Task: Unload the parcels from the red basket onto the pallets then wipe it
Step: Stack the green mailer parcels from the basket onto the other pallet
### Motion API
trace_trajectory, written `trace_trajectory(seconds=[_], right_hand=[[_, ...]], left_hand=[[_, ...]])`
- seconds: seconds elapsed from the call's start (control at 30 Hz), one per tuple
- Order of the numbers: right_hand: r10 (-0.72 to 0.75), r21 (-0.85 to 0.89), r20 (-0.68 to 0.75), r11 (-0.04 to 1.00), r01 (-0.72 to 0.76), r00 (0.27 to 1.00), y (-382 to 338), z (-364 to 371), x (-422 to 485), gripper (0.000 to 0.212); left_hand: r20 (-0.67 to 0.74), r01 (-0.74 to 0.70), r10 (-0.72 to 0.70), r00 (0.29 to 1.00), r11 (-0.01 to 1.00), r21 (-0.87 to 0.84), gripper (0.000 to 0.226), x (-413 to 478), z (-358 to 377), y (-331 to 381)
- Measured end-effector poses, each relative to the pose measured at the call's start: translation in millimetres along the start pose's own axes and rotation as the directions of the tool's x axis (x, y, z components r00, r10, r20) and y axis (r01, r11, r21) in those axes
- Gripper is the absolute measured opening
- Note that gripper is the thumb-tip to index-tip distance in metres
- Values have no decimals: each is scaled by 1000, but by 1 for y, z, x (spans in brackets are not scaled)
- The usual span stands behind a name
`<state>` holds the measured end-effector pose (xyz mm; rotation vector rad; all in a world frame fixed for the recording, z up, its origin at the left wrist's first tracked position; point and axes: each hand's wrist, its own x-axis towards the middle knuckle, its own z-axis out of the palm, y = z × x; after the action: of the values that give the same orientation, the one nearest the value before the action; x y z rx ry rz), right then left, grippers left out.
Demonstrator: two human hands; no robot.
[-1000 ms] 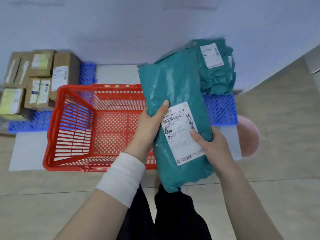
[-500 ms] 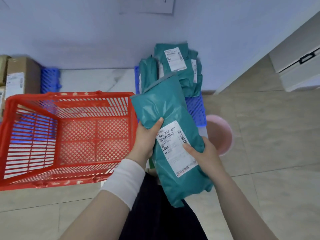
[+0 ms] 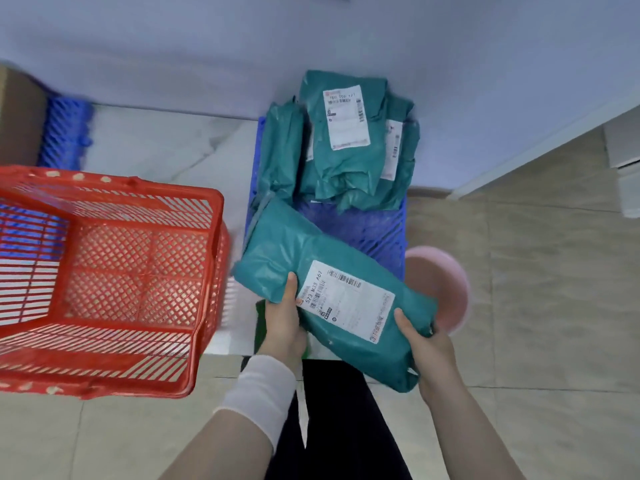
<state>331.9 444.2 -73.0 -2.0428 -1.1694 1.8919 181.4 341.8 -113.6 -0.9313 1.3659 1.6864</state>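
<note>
A teal plastic parcel [image 3: 332,292] with a white label hangs tilted over the near end of the blue pallet [image 3: 374,230]. My left hand [image 3: 282,320] grips its left edge, thumb on top. My right hand [image 3: 427,348] holds its lower right end. Several teal parcels [image 3: 346,147] lie piled at the pallet's far end against the wall. The red basket [image 3: 110,282] stands on the floor to the left, with nothing inside it.
A pink bucket [image 3: 443,289] sits right of the pallet, partly behind the held parcel. A second blue pallet [image 3: 65,133] with a brown cardboard box [image 3: 19,119] is at far left. A white cabinet [image 3: 623,161] stands at the right edge.
The view has swung right, so the basket slid left. The held parcel has turned from nearly upright to lying diagonally and moved toward the blue pallet's near end.
</note>
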Motion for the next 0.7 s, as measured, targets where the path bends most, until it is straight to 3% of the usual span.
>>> trace_trajectory(seconds=[0.07, 0.23, 0.4, 0.5, 0.7], right_hand=[[-50, -82, -12, 995, 49, 999, -19, 0, 33, 43], [-78, -254, 66, 963, 92, 995, -46, 21, 124, 45], [-150, -370, 68, 914, 165, 986, -40, 52, 203, 43], [-177, -427, 65, 885, 188, 982, -33, 62, 230, 46], [-243, -511, 47, 827, 232, 969, -29, 72, 254, 48]], left_hand=[[-25, 43, -44, 999, 999, -23, 29, 16, 8, -10], [-101, 142, -146, 984, 989, -43, 46, 76, 23, -8], [-90, 125, -120, 989, 991, 52, 39, 137, 33, -7], [-108, 115, -106, 989, 990, 86, 24, 156, 34, -11], [-165, 193, -171, 971, 973, 127, 42, 171, 31, -22]])
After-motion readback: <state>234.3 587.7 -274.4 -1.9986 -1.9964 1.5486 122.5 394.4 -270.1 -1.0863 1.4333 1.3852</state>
